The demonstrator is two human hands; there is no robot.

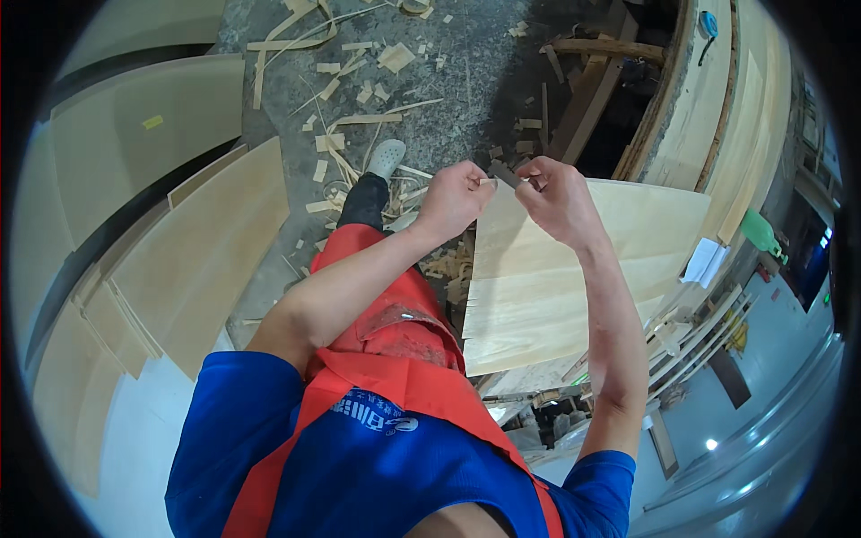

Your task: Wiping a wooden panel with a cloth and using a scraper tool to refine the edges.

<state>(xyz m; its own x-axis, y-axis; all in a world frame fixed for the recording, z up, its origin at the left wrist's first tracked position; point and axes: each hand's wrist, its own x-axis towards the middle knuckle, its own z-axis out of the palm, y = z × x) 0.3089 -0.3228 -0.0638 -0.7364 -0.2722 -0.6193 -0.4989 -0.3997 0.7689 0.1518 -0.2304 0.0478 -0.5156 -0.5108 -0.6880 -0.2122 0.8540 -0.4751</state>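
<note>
My right hand [558,202] grips a flat, dark grey blade-like tool [505,173], whose free end points left toward my other hand. My left hand [456,199] is closed in a pinch, with a small pale sliver [487,181] showing at its fingertips, close to the tool. The sliver's exact kind is too small to make out. Both hands are over the far left corner of a pale wood veneer sheet [583,278], which lies on my right with a ragged left edge.
Veneer offcuts [395,58] litter the grey floor ahead. Large thin boards [197,255] stand at the left. Stacked planks [668,161] lie at the right, with a blue tape measure [708,25], folded white paper [706,262] and a green bottle [760,231] nearby.
</note>
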